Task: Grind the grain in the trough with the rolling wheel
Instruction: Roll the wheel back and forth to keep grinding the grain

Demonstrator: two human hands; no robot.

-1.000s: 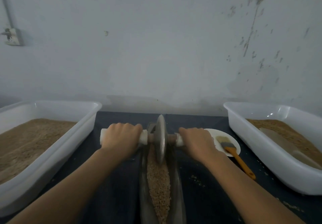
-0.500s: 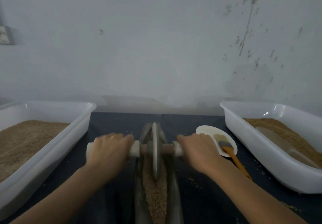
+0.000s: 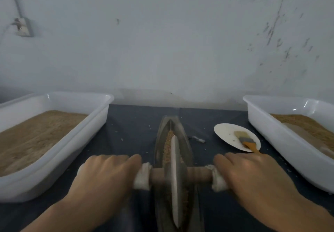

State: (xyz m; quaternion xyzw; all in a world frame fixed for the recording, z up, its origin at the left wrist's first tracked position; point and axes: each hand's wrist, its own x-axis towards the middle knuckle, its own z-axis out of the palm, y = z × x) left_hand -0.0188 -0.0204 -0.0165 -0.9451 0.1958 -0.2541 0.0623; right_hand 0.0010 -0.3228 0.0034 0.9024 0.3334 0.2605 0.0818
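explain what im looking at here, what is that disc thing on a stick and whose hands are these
There is no machine here. The picture comes from a camera worn on a person's head, looking forward and down, so the arms are that person's own. The left hand and the right hand each grip one cloth-wrapped end of a wooden axle. On that axle sits a metal rolling wheel, standing on edge in a narrow boat-shaped trough. The brown grain in the trough gets crushed under the wheel. All this rests on a dark table. A white tub on the left and another white tub on the right hold brown granular material. Between trough and right tub lies a small white plate with a brush on it.
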